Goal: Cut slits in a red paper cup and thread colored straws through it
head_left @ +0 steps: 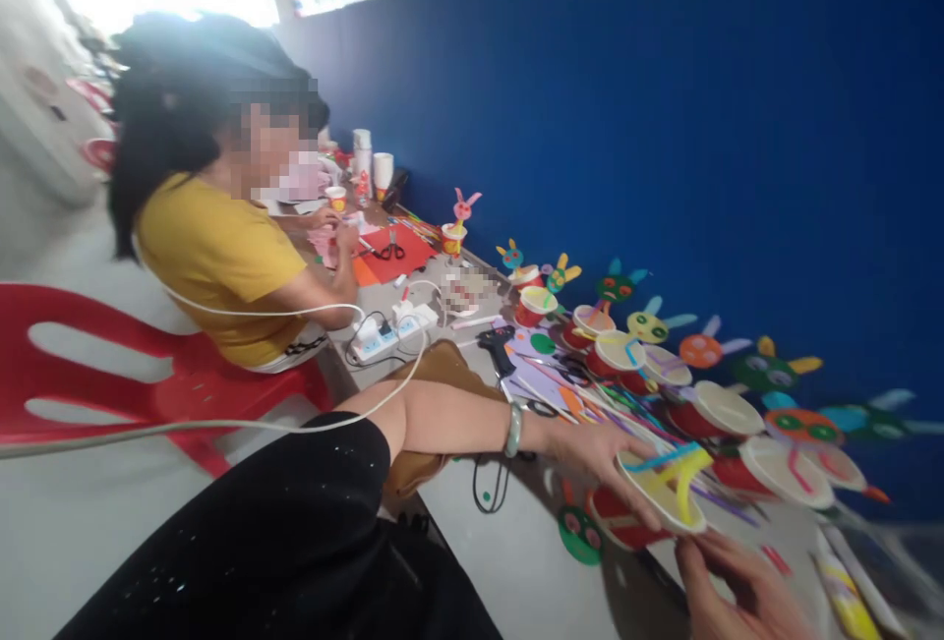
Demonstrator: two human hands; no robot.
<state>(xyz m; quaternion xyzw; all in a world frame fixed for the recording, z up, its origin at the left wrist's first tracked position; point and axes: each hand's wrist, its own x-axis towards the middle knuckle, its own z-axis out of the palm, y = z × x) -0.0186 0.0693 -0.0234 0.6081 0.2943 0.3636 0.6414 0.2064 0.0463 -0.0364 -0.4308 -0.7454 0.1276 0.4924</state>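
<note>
My left hand (pixel 616 458), with a pale bangle at the wrist, is closed around a red paper cup (pixel 616 519) with a white inside, tilted on its side. Blue and yellow strips (pixel 682 483) stick out of the cup's mouth. A green paper face with orange ears (pixel 580 534) lies at the cup's base. My right hand (pixel 727 571) pinches the near rim of the same cup. Behind it, several red cups (pixel 727 411) stand in a row, many with colourful rabbit-eared paper faces (pixel 649 325).
Along the table lie paper strips, a black glue gun (pixel 500 350), a white power strip (pixel 390 335) and scissors (pixel 392 247). A person in yellow (pixel 221 247) works on a red chair (pixel 95 365). A white cable crosses in front. A blue partition (pixel 626 109) borders the table.
</note>
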